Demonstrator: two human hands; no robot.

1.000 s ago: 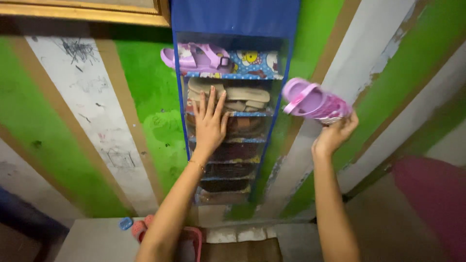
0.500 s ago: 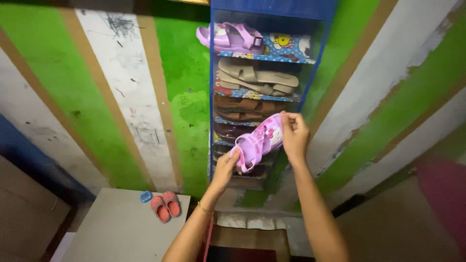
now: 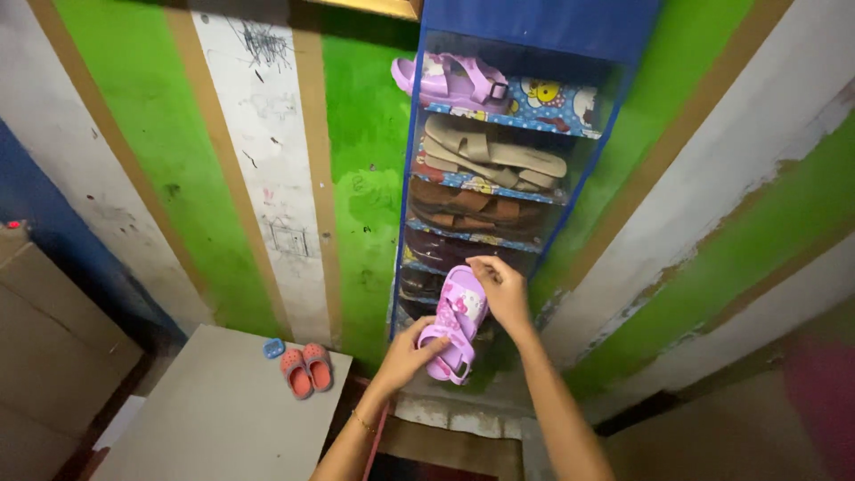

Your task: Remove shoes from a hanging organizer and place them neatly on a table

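A small purple sandal [image 3: 457, 322] is held in both hands in front of the lower pockets of a blue hanging shoe organizer [image 3: 543, 20]. My right hand [image 3: 500, 287] grips its upper end and my left hand [image 3: 411, 349] holds its heel strap end. A matching purple sandal [image 3: 450, 82] lies in the top pocket. Below it sit tan sandals [image 3: 494, 156] and brown sandals [image 3: 472, 207]. Darker shoes fill the lower pockets, partly hidden by my hands.
The wall behind has green, white and brown stripes. A grey low table [image 3: 223, 419] stands at lower left, bearing tiny pink sandals [image 3: 305, 369] and a small blue object [image 3: 273, 348]. A brown box [image 3: 44, 356] sits far left.
The purple sandal came down from beside the organizer's upper right to its lower pockets. My left hand left the pocket fronts and took hold of the sandal. The view tilted downward.
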